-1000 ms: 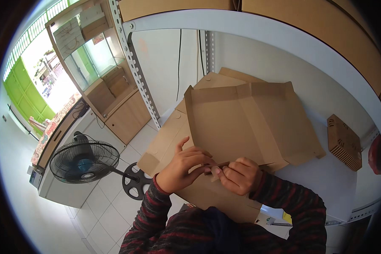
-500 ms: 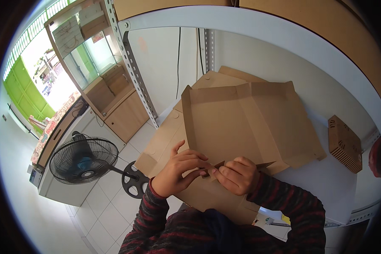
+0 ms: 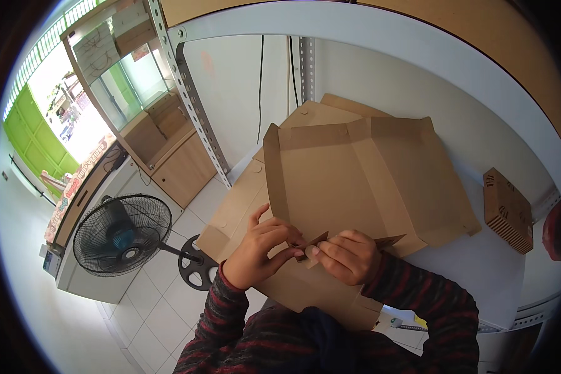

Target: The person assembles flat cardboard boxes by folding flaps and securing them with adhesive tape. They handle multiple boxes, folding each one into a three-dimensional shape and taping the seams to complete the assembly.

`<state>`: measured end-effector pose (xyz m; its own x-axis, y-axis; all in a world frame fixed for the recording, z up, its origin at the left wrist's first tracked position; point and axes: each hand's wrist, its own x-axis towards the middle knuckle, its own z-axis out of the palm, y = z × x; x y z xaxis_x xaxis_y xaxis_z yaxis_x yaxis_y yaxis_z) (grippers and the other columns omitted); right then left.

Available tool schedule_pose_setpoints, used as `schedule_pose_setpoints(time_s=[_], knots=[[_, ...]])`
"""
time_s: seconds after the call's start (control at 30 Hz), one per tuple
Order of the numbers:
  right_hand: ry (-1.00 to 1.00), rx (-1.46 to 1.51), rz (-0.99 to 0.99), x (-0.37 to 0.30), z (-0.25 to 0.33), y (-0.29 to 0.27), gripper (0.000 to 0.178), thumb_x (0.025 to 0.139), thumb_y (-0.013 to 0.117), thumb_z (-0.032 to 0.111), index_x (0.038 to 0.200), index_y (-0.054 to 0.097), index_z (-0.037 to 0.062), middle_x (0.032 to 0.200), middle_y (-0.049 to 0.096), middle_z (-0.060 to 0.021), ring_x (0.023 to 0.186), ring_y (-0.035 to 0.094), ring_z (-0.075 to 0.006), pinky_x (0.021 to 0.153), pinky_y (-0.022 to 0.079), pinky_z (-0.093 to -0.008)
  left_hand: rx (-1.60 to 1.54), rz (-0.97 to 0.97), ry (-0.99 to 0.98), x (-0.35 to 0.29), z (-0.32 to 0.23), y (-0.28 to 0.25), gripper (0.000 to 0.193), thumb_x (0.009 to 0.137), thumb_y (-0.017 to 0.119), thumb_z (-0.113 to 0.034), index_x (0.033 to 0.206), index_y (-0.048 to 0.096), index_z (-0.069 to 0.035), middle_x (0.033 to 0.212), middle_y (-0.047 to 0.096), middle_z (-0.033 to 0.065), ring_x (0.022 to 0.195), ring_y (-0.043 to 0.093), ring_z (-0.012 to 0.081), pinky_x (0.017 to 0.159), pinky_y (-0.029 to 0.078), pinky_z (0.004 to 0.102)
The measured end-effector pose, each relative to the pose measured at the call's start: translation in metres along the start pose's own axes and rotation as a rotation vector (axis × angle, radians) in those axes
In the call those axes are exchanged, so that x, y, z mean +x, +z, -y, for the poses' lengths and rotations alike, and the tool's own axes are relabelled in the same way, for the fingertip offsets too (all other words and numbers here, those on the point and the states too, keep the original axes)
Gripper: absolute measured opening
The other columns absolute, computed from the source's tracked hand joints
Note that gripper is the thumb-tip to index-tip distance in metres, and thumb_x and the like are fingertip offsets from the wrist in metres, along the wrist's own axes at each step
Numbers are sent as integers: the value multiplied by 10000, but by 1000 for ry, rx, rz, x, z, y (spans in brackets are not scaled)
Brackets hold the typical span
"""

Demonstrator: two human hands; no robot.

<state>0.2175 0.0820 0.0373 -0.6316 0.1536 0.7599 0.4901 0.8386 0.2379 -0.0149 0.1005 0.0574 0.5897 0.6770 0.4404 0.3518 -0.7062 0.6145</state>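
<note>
A flat brown cardboard box blank with creased side flaps lies on the white table, on top of other flat cardboard sheets. My left hand and my right hand meet at its near edge. Both pinch a small corner flap of the blank, fingertips almost touching each other. The flap stands up a little between the thumbs. Both sleeves are dark with red stripes.
A small folded corrugated box sits at the table's right. A red object shows at the far right edge. A metal shelf post rises at the left. Below left, a black floor fan stands on white tiles beside wooden cabinets.
My hands have stayed at the near edge and worked the small flap; the fingers have shifted slightly and the flap now stands more upright. The box blank has barely moved.
</note>
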Motion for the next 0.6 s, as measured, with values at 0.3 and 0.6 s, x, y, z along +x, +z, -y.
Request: schedule_pose_setpoints(time_s=[0.3,0.6], knots=[[1,32,3,0,0,-1,122,806,649,72,907,661,6,818,622,-45,731,633,-142,676,503,-289,-35,6,24,1,0,-1,149,795,769,-120,904,669,-138,910,675,-34,967,621,175,1131,208,502],[18,27,-4,0,1,0,121,797,654,71,901,671,12,817,619,-44,690,612,-144,638,475,-283,-58,12,28,0,0,-1,156,800,755,-105,934,683,-138,910,672,-31,980,615,181,1135,204,506]])
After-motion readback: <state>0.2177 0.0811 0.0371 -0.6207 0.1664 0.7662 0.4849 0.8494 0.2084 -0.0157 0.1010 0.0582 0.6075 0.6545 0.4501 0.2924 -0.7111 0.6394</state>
